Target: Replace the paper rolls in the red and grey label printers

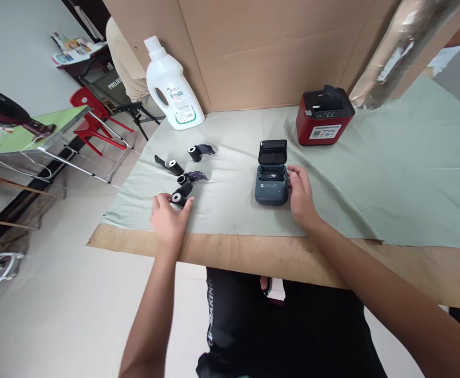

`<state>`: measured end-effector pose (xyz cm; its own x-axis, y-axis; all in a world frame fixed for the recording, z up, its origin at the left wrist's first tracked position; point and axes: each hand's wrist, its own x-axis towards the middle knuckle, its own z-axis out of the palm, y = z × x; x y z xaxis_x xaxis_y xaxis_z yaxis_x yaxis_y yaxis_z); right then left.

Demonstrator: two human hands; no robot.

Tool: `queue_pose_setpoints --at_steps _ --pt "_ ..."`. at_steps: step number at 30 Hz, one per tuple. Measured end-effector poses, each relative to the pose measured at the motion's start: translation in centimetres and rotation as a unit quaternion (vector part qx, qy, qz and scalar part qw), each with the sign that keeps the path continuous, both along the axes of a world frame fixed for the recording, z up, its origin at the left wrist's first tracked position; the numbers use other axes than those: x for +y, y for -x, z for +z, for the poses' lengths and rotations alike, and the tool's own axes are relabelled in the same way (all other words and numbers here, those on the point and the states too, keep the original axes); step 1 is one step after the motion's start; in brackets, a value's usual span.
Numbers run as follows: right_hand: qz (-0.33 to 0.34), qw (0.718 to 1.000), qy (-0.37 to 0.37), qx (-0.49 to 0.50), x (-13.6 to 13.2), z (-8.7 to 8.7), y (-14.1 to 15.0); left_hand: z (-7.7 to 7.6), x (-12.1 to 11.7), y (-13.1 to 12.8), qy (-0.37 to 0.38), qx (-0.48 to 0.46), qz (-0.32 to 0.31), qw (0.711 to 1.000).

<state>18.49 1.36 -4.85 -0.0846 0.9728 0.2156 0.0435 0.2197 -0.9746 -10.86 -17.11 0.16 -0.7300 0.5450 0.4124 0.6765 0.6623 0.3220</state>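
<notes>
- One black roll (179, 199) lies between the thumb and the fingers of the left hand (173, 206); its white-cored end looks up, towards the fingertips' side, and its long axis seems to run slantwise from these fingertips to the thumb.
- The left hand is curved with a small opening, about the width of the roll; whether it presses the roll firmly or only touches it, I cannot tell.
- From this grip, the dark device (272, 190) is well apart to the right, and a little farther from the body (this sideways gap is, in my judgement, the relation which matters most).
- The right hand (298, 190) is much nearer to the device: its bent fingers are at the device's right side, but how tightly they hold it, I cannot tell.
- The lid (273, 151) stands raised at the device's far side, so the compartment is open upwards, to the left of the right hand's fingertips.
- Three other black rolls (195, 154) lie just beyond the left hand, with loose strips.
</notes>
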Motion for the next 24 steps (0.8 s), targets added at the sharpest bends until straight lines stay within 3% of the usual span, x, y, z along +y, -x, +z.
queue_pose_setpoints --at_steps 4,11,14,17,19,20,24 --pt "0.001 1.0 -0.005 0.006 0.1 -0.2 -0.1 -0.1 0.8 -0.1 0.005 -0.041 0.029 0.999" --pt "0.007 1.0 -0.009 0.021 0.4 -0.6 0.0 -0.8 -0.7 1.5 -0.051 -0.141 -0.071 0.986" --pt "0.0 1.0 -0.007 0.024 0.4 -0.6 0.1 -1.3 -0.8 1.2 -0.117 -0.129 -0.108 0.979" --pt "-0.004 1.0 0.003 0.025 0.4 -0.4 0.2 -0.9 0.0 0.3 -0.214 -0.177 -0.128 0.952" --pt "-0.005 1.0 0.003 0.026 0.3 -0.3 0.2 -0.2 1.1 -1.0 -0.287 -0.266 -0.136 0.91" --pt "-0.004 1.0 0.003 0.027 0.3 -0.3 0.2 0.4 1.8 -1.8 -0.323 -0.326 -0.147 0.876" --pt "-0.002 1.0 0.009 0.029 0.3 -0.2 0.1 2.8 6.2 -5.3 -0.393 -0.55 -0.236 0.698"
